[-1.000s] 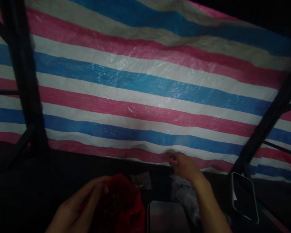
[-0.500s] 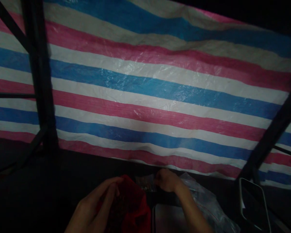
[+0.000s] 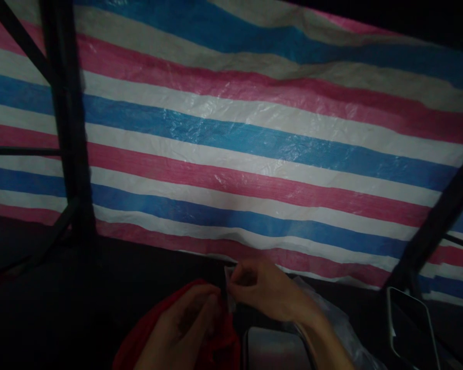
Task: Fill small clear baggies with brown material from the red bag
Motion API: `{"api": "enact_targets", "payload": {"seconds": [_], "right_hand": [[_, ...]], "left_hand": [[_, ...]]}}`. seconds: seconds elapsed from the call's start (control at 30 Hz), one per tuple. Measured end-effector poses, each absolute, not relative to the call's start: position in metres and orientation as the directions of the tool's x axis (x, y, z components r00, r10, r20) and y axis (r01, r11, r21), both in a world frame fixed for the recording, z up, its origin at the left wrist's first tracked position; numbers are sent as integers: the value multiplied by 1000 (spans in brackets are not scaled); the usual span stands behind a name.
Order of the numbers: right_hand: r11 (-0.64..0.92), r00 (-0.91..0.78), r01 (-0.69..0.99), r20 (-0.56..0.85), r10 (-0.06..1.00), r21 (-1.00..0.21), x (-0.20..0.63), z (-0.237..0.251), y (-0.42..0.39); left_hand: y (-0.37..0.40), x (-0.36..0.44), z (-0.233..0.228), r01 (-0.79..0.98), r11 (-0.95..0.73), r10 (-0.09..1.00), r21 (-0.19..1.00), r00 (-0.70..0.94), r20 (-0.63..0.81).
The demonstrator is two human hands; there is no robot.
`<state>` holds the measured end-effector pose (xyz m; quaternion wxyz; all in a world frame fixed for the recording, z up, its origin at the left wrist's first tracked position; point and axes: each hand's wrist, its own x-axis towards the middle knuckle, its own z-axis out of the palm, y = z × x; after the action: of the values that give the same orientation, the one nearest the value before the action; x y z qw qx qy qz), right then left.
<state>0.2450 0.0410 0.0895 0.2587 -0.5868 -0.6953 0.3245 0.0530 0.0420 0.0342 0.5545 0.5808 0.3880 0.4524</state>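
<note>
My right hand [image 3: 268,293] pinches the edge of a small clear plastic bag [image 3: 230,293], which hangs upright from the fingertips. To its left is my left hand [image 3: 187,326], with thumb and forefinger closed together in front of a red cloth-like bag [image 3: 226,334]. Whether those fingers hold anything is too dark to make out. Part of the red bag is hidden behind my left hand. Below my right wrist lies a grey flat-topped object [image 3: 275,349] with rounded corners and a dark rim.
A larger clear plastic bag [image 3: 332,313] lies crumpled right of my right forearm. Farther right, a phone [image 3: 412,326] leans, its screen dark. Striped plastic sheeting [image 3: 247,139] hangs across the back, between dark frame posts [image 3: 67,128] at left and right.
My right hand has come nearer and turned the small plastic bag from lying flat to upright. My left hand has moved right, off the rim of the red bag it was holding.
</note>
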Motion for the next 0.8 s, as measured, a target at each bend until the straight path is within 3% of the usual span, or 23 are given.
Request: {"api": "enact_targets", "payload": {"seconds": [0.1, 0.27, 0.57, 0.8], "right_hand": [[111, -182, 584, 4, 983, -804, 222, 94, 28], [156, -174, 628, 57, 983, -763, 209, 89, 24], [156, -187, 612, 49, 981, -776, 201, 88, 23], [41, -32, 811, 25, 999, -583, 177, 94, 17]], "left_hand": [[42, 54, 31, -140, -57, 946, 988, 308, 98], [43, 47, 27, -198, 28, 945, 980, 324, 39], [44, 44, 23, -31, -101, 964, 994, 245, 106], [48, 35, 11, 159, -201, 967, 967, 192, 170]]}}
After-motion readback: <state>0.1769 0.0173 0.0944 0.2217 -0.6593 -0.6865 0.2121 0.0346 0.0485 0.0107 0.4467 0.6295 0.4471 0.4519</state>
